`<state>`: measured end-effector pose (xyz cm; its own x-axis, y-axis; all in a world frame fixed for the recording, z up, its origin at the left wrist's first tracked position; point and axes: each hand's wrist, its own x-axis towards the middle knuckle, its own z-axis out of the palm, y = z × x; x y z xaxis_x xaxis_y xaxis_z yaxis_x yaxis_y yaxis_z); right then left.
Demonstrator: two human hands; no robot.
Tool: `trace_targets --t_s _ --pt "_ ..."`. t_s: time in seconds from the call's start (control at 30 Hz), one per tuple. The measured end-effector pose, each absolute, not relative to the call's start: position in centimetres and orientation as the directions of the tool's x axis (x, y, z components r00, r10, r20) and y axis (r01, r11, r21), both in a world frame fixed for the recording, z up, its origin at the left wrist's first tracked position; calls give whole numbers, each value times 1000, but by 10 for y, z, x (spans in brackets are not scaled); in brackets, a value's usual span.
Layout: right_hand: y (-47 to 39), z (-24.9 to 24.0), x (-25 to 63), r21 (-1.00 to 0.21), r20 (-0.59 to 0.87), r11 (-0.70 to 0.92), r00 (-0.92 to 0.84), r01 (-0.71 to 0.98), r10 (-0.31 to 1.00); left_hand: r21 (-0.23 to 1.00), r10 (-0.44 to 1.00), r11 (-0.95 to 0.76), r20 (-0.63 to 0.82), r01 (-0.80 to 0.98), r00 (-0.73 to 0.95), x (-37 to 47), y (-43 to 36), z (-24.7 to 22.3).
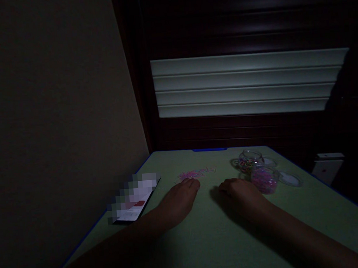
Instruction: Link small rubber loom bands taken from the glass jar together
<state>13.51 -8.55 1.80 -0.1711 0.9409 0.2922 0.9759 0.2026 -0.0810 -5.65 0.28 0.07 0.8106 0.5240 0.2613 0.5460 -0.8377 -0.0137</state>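
Observation:
A loose pile of thin pink strand-like pieces (192,174) lies on the pale green table, a few bluish and pale bits among them; their kind is too small to tell. At its near edge is my left hand (180,198), back upward, fingers bent and close together. My right hand (241,193) is curled low over the table, left of a clear jar of pink pieces (265,180). Whatever either hand may pinch is hidden under the fingers. Behind that jar stands an open clear jar (251,161) holding multicoloured small pieces.
Two round clear lids (290,179) lie right of the jars. On the left of the green table (206,243) rests a phone or tablet (136,201) with a lit, partly blurred screen. A wall rises at left; white boxes (327,170) stand beyond the right edge.

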Motion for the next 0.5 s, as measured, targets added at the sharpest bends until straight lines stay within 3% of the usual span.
trace_targets --t_s 0.5 --pt "-85 18 133 -79 284 206 -176 975 943 -59 454 -875 247 481 856 -52 1 0"
